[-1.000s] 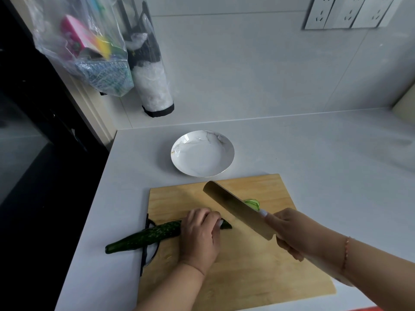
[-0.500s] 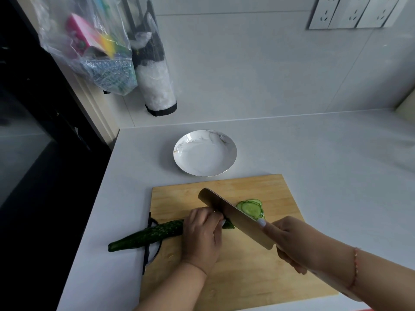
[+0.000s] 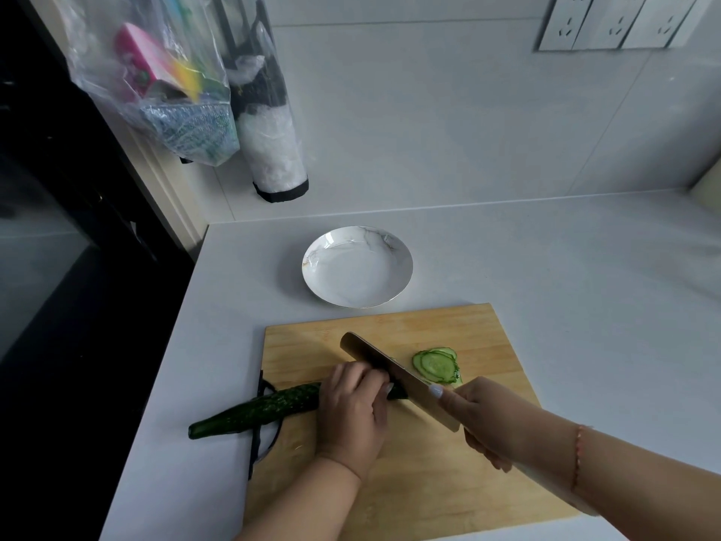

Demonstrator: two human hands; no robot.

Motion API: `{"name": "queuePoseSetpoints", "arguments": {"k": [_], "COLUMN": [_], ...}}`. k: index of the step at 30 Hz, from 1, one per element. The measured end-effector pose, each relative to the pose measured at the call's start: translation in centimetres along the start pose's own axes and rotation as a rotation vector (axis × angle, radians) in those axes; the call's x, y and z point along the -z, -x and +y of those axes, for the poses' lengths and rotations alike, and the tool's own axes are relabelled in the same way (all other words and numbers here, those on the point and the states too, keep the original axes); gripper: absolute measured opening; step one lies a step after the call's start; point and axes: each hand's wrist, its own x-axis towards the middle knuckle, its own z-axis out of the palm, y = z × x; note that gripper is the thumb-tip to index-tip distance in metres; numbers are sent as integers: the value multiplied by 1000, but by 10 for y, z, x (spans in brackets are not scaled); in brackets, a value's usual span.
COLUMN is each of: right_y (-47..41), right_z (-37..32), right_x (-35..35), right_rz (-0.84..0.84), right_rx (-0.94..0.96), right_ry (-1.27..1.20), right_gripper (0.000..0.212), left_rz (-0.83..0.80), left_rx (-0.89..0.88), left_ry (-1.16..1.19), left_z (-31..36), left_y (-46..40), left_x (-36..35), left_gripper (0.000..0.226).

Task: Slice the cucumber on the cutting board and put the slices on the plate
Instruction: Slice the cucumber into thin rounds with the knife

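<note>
A dark green cucumber (image 3: 257,410) lies across the left edge of the wooden cutting board (image 3: 448,474), its left end over the counter. My left hand (image 3: 353,411) grips it near its cut right end, fingers curled over it. My right hand (image 3: 489,417) holds the knife (image 3: 394,376) by its handle, hidden in my fist; the blade sits on the cucumber just beside my left fingertips. Several thin slices (image 3: 437,365) lie overlapped on the board right of the blade. The white marbled plate (image 3: 329,244) stands behind the board with nothing in it.
The white counter (image 3: 585,275) stretches to the right and ends at a dark drop on the left. Plastic bags (image 3: 164,83) and a black-and-white bag holder (image 3: 271,150) hang on the wall at back left. Wall sockets (image 3: 624,21) sit at top right.
The knife blade has come down and leftward onto the cucumber beside my left fingers. The pile of slices, earlier mostly hidden behind the blade, now shows in full.
</note>
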Motion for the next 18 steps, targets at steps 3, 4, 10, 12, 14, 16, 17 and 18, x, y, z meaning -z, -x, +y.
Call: {"name": "queuePoseSetpoints", "arguments": {"k": [3, 4, 10, 12, 14, 16, 17, 18], "right_y": [-6, -7, -7, -7, -6, -5, -4, -4], "right_z": [0, 0, -1, -1, -1, -1, -1, -1], "right_x": [-3, -3, -2, -3, -3, -3, -3, -3], "right_rz": [5, 4, 3, 10, 17, 17, 16, 15], "right_rx": [-8, -13, -21, -17, -10, -8, -11, -14], "right_ry": [17, 16, 56, 66, 66, 68, 71, 70], "right_gripper": [55, 55, 56, 57, 57, 58, 58, 58], "left_rz": [5, 6, -6, -5, -6, -2, 3, 8], "left_rx": [-3, -4, 2, 5, 7, 5, 2, -2], "left_ry": [-3, -4, -4, -7, -13, -10, -9, -9], "left_z": [0, 0, 0, 0, 1, 1, 1, 1], "left_y": [0, 0, 0, 1, 1, 0, 0, 0], "left_x": [0, 0, 0, 0, 0, 1, 1, 1], "left_gripper": [10, 10, 11, 10, 12, 13, 13, 12]}}
